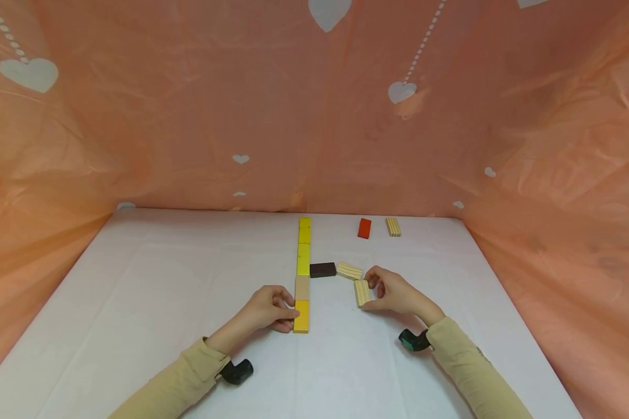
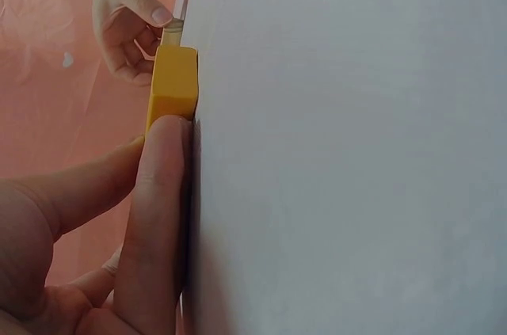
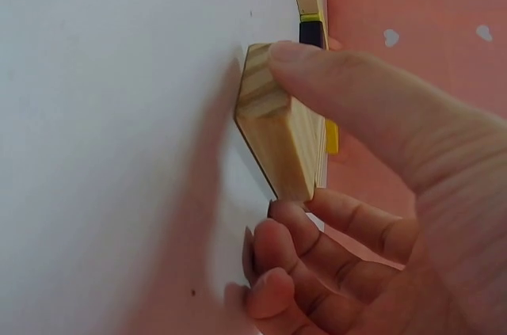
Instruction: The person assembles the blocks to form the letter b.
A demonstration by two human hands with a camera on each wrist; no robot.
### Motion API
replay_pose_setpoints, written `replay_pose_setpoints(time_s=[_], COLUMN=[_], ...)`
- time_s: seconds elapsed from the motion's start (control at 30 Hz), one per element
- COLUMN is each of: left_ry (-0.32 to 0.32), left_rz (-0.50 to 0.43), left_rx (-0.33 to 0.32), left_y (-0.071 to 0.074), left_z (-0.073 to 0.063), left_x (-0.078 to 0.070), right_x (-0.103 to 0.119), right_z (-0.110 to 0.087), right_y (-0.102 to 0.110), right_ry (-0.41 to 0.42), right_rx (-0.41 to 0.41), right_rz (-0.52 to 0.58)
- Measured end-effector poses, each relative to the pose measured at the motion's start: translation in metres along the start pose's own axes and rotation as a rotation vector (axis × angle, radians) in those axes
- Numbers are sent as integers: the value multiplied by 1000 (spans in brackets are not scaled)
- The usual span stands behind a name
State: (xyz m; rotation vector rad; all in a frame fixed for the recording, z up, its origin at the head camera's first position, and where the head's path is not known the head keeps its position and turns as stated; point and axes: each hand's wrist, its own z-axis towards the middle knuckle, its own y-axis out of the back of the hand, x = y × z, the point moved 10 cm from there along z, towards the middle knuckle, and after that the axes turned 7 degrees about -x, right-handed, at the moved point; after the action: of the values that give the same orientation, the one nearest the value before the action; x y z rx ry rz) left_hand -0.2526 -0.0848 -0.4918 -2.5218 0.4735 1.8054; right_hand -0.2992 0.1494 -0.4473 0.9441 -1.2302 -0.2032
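The right hand pinches a striped block, thumb by its near end and fingers by its far end. This block lies to the left of the right hand, and its long side runs from the far edge of the desk toward the near edge, leaning a little. Its far end is right by a corner of a tilted striped block — I can't tell if they touch. That one comes next to a dark block, which points from the long row of yellow and tan blocks toward the right edge. The right hand is the nearer one; the left hand is over at the gold block, at the row's near end. Its fingers touch the gold block from the left side, but I can't tell if they grip it. In the left wrist view, the gold block hides lots of things behind it. The desk's near edge is cut off.
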Motion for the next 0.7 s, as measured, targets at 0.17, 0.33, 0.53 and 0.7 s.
replay_pose_setpoints(time_s=[0.17, 0.33, 0.53, 0.7], left_ry=[0, 3, 13, 18], left_rz=[-3, -4, 5, 9], left_rx=[1, -2, -9, -9], left_y=[0, 0, 1, 1], left_z=[0, 1, 1, 1], left_x=[0, 0, 1, 0], right_x=[2, 2, 0, -1], right_z=[0, 1, 1, 0], right_y=[0, 0, 0, 0], right_ry=[1, -8, -15, -33], right_rx=[-2, -9, -17, -12], right_rz=[-7, -4, -8, -20])
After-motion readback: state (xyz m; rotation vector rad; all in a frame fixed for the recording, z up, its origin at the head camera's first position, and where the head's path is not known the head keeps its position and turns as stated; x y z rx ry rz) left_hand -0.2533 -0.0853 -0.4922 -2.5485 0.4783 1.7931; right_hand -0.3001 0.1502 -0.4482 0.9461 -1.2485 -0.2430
